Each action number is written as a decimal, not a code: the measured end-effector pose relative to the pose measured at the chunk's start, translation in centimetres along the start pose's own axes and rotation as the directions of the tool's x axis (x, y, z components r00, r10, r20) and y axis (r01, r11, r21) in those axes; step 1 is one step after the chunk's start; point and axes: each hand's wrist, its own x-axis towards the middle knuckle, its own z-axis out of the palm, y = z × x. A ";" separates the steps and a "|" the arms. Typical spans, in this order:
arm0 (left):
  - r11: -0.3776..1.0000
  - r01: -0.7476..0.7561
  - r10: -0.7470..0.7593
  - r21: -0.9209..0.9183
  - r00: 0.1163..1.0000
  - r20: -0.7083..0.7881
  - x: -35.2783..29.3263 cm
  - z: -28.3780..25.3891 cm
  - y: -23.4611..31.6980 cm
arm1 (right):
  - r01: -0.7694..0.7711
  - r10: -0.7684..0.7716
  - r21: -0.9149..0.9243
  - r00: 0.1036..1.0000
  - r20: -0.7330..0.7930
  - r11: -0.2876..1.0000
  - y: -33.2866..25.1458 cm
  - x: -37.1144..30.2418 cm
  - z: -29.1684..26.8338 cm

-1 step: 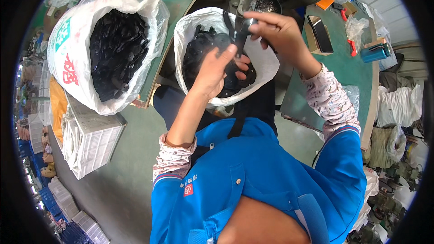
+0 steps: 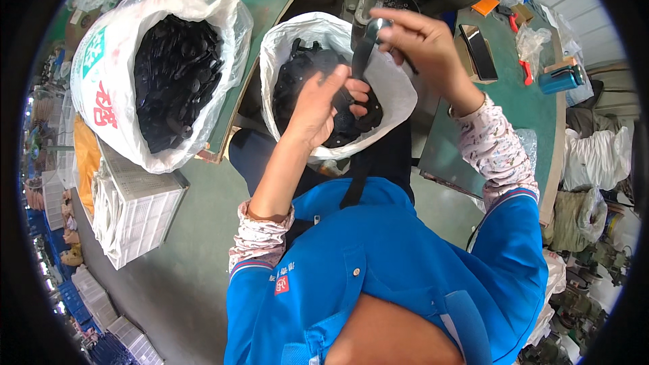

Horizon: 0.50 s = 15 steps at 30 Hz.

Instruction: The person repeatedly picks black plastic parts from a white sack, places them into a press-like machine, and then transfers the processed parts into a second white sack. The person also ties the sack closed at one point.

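My left hand (image 2: pixel 316 109) is closed around the lower end of a flat black strip-like piece (image 2: pixel 364 59), thumb on top. Above it to the right, my right hand (image 2: pixel 424 42) has its fingers bent at the piece's upper end, where a shiny rounded dark part (image 2: pixel 380 25) shows; motion blurs these fingers. A second dark strip seems to hang below the right hand. Both hands are over a white bag (image 2: pixel 400 105) holding many flat black pieces (image 2: pixel 302 73) with rounded ends. Just beyond the fingers stands a metal machine post (image 2: pixel 368 1).
A larger white bag (image 2: pixel 108 47) full of similar black pieces stands on the green bench at left. Below it is a white crate (image 2: pixel 152 220). On the right bench (image 2: pixel 449 142) lie a phone (image 2: pixel 478 52), red-handled tools (image 2: pixel 526 72) and a blue cylinder (image 2: pixel 561 80).
The right hand has shifted slightly up and right, with the rounded part. A black strip that stuck up left of the held piece no longer shows there. The left hand stays nearly in place.
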 end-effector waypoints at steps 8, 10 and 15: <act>0.926 -0.139 0.147 -0.350 0.989 -0.003 0.7 -0.9 0.6 | -0.005 0.004 -0.012 0.997 -0.083 1.000 -2.3 5.2 -2.3; 0.913 -0.211 0.210 -0.350 0.977 -0.041 1.1 -1.0 0.6 | -0.031 0.029 -0.016 0.995 -0.095 0.999 -2.4 5.7 -2.1; 0.872 -0.361 0.328 -0.331 0.932 -0.151 1.8 -0.5 1.2 | -0.129 0.133 0.053 0.989 -0.067 0.990 -1.2 3.8 -0.4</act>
